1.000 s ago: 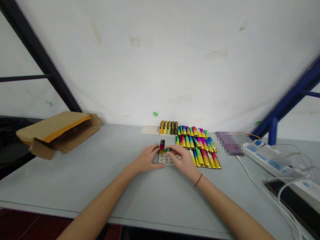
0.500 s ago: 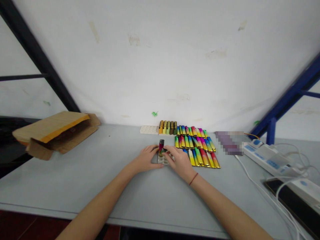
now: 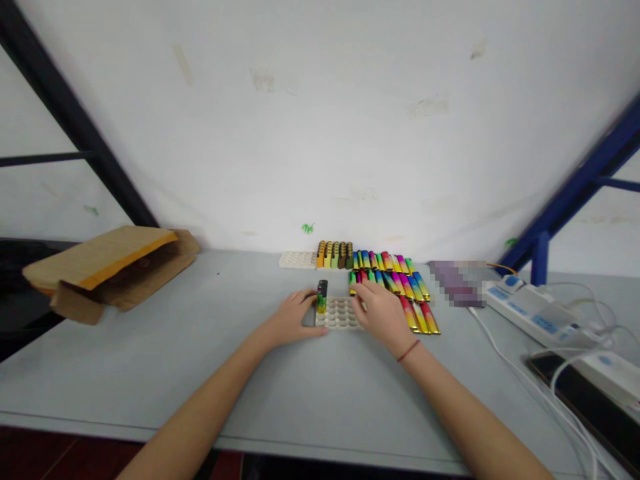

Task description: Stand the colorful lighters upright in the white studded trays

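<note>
At the far left of the bench point(image 3: 150, 373), a brown cardboard package point(image 3: 110, 257) is seen lying with its open end turned right. Near the centre, the left hand point(image 3: 291, 321) is held open, thumb and fingers parted around the left end of a white celled tray point(image 3: 345, 320). If the tray were nudged by that thumb, it could be skewed. At the tray's left end, a black-topped, green-and-yellow lighter point(image 3: 322, 298) is stood upright; others may be hidden behind it. Because it is tall and narrow, it could be tipped by a brush from the left fingers. Farther back, a second white tray point(image 3: 297, 259) is placed beside a block of upright, dark-topped lighters point(image 3: 335, 255).

The right hand point(image 3: 383, 310) is held with curled fingers over the right end of the near tray and the shiny multicoloured pieces; whether anything is gripped cannot be told. These pieces are laid flat in a far row point(image 3: 385, 260), a middle row point(image 3: 395, 285) and a partly covered near row point(image 3: 423, 319). As they are packed side by side, neighbours could be dragged askew or rolled by the fingers or palm. At the right, a white cable point(image 3: 515, 357) is looped near a power strip point(image 3: 545, 320); it could be snagged by a wide swing of the right forearm.
</note>
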A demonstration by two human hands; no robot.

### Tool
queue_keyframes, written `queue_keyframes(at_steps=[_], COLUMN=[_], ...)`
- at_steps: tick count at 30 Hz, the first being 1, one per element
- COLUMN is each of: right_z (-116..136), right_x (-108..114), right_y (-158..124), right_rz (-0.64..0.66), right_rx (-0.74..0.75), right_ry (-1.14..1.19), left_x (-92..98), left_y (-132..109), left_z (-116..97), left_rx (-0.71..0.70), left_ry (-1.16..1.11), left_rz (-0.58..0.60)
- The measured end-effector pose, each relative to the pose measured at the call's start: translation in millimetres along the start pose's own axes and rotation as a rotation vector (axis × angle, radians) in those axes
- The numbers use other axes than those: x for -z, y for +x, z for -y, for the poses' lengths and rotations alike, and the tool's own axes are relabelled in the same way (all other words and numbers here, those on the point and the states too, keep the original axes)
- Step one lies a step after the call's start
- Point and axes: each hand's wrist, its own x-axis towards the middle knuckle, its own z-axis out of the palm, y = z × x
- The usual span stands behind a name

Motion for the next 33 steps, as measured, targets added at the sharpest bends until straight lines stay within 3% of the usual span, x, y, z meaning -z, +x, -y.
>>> queue_keyframes(at_steps=[2,4,10,19,22,25,29,33], right_z=[-11,-21,-23,-11,-26,-46,-56,-52], right_x=[10,14,-1,-6,2,9,12,10], right_y=[-2,-5,-7,-11,-7,-1,3,5], right_rz=[0.088,0.157,0.251,0.279,0.179,0.021,-0.076,-0.168], right_rx=[-0.181,-0.253,-0.249,-0.309,-0.258,-0.203,-0.301,-0.454], right_ry=[-0.075,-0.137,-0.238,-0.118,0.048,0.397,0.963,1.255], left_x=[2.3,4.0,8.1,12.2,9.4,4.2,-2.4,-1.3], left_y=[0,-1,-2,-4,-4,-1,7,17], left_z=[-2,-4,1,17,17,12,3,-2], left_rx=[0.043,0.081,0.091,0.043,0.039,0.010,-0.037,-0.054], left_ry=[0.033,0.059,0.071,0.014,0.020,0.028,0.033,0.039], left_rz=[0.006,0.013,0.023,0.032,0.017,-0.016,-0.045,-0.031])
